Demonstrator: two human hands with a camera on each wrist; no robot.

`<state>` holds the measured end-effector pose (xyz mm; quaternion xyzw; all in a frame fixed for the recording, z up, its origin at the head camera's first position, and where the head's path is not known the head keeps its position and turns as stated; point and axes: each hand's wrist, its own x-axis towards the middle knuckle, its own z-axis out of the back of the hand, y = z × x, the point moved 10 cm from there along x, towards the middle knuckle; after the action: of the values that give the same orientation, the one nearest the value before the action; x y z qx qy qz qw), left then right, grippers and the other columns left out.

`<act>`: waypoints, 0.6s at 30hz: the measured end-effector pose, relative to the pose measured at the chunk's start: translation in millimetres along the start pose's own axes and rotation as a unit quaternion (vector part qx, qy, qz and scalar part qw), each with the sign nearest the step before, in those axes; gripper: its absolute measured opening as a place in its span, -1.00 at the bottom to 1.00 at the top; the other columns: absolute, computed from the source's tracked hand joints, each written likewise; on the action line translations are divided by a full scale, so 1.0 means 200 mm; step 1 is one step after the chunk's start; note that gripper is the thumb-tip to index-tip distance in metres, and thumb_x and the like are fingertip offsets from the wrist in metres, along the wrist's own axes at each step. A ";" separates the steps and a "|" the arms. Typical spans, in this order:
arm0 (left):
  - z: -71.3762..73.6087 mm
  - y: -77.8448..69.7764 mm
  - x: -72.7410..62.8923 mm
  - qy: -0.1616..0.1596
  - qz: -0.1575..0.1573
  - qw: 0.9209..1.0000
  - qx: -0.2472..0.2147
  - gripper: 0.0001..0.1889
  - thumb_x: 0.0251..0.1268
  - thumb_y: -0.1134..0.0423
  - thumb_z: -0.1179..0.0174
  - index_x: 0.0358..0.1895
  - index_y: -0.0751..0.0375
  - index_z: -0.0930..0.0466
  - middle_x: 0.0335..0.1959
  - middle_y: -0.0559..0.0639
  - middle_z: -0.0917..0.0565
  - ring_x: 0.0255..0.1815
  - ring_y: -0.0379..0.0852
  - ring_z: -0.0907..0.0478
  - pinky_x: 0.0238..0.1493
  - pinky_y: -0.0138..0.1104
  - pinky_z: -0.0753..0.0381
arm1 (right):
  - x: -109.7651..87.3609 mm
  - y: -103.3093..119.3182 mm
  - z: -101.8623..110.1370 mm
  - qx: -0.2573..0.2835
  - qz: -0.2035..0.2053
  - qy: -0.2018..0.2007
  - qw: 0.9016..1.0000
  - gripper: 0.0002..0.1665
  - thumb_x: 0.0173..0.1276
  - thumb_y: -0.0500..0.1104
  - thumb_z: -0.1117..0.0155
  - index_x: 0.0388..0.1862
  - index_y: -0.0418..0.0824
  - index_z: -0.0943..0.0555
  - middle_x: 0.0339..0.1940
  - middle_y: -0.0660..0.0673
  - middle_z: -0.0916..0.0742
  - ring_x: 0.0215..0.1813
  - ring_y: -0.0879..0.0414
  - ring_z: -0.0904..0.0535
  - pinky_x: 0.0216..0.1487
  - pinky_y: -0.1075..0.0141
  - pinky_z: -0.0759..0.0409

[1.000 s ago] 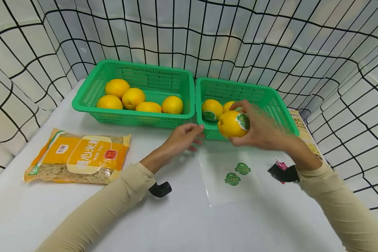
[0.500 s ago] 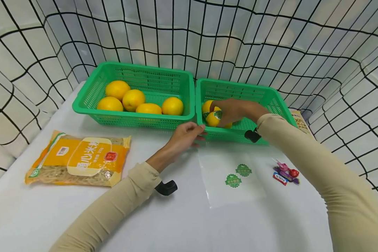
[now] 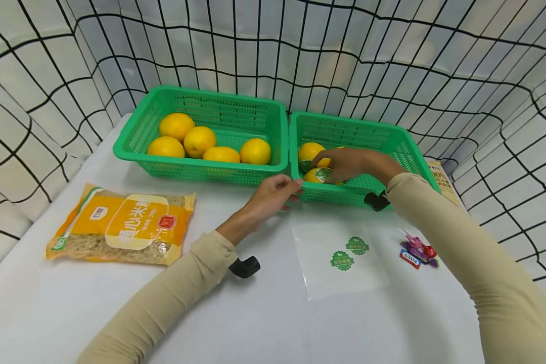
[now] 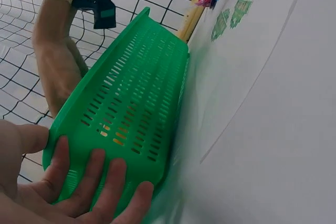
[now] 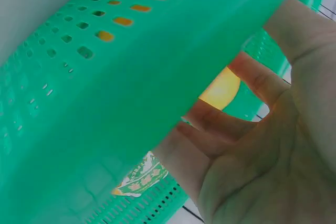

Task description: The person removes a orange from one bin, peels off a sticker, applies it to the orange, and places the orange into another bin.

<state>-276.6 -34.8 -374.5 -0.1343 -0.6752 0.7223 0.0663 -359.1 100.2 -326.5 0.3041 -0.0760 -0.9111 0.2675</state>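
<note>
The right green basket [image 3: 346, 194] holds several yellow lemons, some bearing green stickers. My right hand [image 3: 343, 164] reaches into it, fingers spread and loosened over a stickered lemon [image 3: 311, 175] by the front wall. Behind that lemon sits another lemon [image 3: 310, 150]. In the right wrist view the basket wall hides the fingertips of my right hand [image 5: 252, 145]. At the basket's left front corner, my left hand [image 3: 273, 194] holds the edge. The left wrist view has its thumb at the rim and the fingers [image 4: 113, 182] against the outer wall.
Beside it stands the left green basket [image 3: 209, 171] with several lemons. A bag of rice noodles [image 3: 123, 225] lies front left. On the table [image 3: 273, 318] are a clear sheet [image 3: 318, 280] with two green stickers [image 3: 342, 260] and some candies [image 3: 419, 250]. Black netting [image 3: 264, 55] surrounds the table.
My right hand has carried a stickered lemon down into the right basket, and its fingers have since loosened from it. My left hand stays at the basket corner.
</note>
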 end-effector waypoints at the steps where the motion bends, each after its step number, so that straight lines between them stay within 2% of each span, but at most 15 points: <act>1: 0.01 -0.01 0.00 0.006 0.000 1.000 0.021 -0.58 0.69 -0.03 -0.09 0.12 0.32 -0.59 0.23 0.18 -0.70 0.31 0.21 -0.62 0.32 0.04 -0.63 | -0.01 0.00 0.01 0.009 0.004 -0.008 1.000 -0.28 0.57 -0.08 -0.33 0.62 -0.10 -0.34 0.44 -0.33 -0.55 0.26 -0.21 -0.59 0.27 -0.11 -0.61; 3: 0.02 -0.03 -0.01 0.020 -0.008 0.997 0.077 -0.57 0.68 -0.06 -0.09 0.13 0.28 -0.61 0.21 0.14 -0.70 0.29 0.16 -0.61 0.29 0.00 -0.62 | -0.04 -0.01 0.03 0.022 0.012 -0.036 0.999 -0.25 0.57 -0.02 -0.34 0.63 -0.12 -0.33 0.52 -0.36 -0.50 0.44 -0.28 -0.50 0.38 -0.21 -0.54; 5: 0.04 -0.08 -0.03 0.038 -0.018 0.990 0.137 -0.60 0.68 -0.05 -0.09 0.14 0.22 -0.64 0.19 0.08 -0.70 0.28 0.09 -0.58 0.28 -0.03 -0.60 | -0.07 -0.02 0.06 0.029 0.024 -0.079 0.996 -0.25 0.57 0.04 -0.33 0.61 -0.15 -0.35 0.54 -0.38 -0.49 0.50 -0.33 -0.45 0.41 -0.27 -0.51; 7: 0.06 -0.14 -0.05 0.058 -0.035 0.979 0.193 -0.63 0.66 -0.02 -0.10 0.15 0.19 -0.66 0.17 0.04 -0.71 0.26 0.05 -0.57 0.28 -0.06 -0.58 | -0.11 0.00 0.09 0.038 0.042 -0.137 0.989 -0.27 0.58 0.08 -0.33 0.58 -0.18 -0.39 0.51 -0.38 -0.52 0.47 -0.34 -0.48 0.39 -0.28 -0.52; 9: 0.09 -0.21 -0.08 0.064 -0.048 0.969 0.233 -0.67 0.65 -0.01 -0.13 0.14 0.14 -0.67 0.13 0.00 -0.72 0.24 0.01 -0.57 0.26 -0.07 -0.59 | -0.16 0.04 0.10 0.042 0.062 -0.200 0.977 -0.33 0.60 0.06 -0.30 0.54 -0.20 -0.45 0.51 -0.33 -0.54 0.45 -0.32 -0.50 0.39 -0.26 -0.53; 12: 0.14 -0.32 -0.12 0.056 -0.068 0.961 0.263 -0.70 0.62 0.00 -0.17 0.12 0.12 -0.66 0.09 -0.01 -0.72 0.17 0.02 -0.60 0.20 -0.09 -0.62 | -0.24 0.13 0.07 0.044 0.101 -0.283 0.953 -0.40 0.60 0.00 -0.32 0.48 -0.23 -0.52 0.49 -0.25 -0.58 0.49 -0.27 -0.47 0.44 -0.24 -0.47; 14: 0.21 -0.39 -0.12 0.035 -0.076 0.959 0.270 -0.70 0.60 -0.01 -0.21 0.11 0.11 -0.65 0.07 0.00 -0.70 0.13 0.02 -0.61 0.16 -0.09 -0.63 | -0.26 0.19 0.03 0.049 0.119 -0.311 0.942 -0.42 0.60 0.01 -0.31 0.48 -0.19 -0.54 0.52 -0.20 -0.57 0.54 -0.22 -0.42 0.50 -0.21 -0.41; 16: 0.28 -0.45 -0.10 0.024 -0.077 0.959 0.273 -0.68 0.60 0.00 -0.23 0.15 0.14 -0.63 0.12 0.05 -0.68 0.15 0.05 -0.61 0.17 -0.07 -0.64 | -0.26 0.24 -0.02 0.054 0.134 -0.325 0.935 -0.43 0.60 0.02 -0.31 0.48 -0.13 -0.54 0.53 -0.18 -0.55 0.58 -0.18 -0.37 0.55 -0.17 -0.38; 18: 0.36 -0.49 -0.04 0.016 -0.067 0.958 0.278 -0.63 0.59 0.00 -0.23 0.24 0.14 -0.58 0.21 0.11 -0.64 0.21 0.09 -0.60 0.21 0.00 -0.63 | -0.25 0.27 -0.06 0.069 0.138 -0.328 0.932 -0.44 0.60 0.03 -0.31 0.49 -0.09 -0.55 0.56 -0.16 -0.51 0.61 -0.16 -0.32 0.59 -0.15 -0.34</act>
<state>-297.3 -99.2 -272.0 -0.0764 -0.4536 0.8733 0.1601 -294.0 82.0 -293.9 -0.0074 -0.2631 -0.9067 0.3297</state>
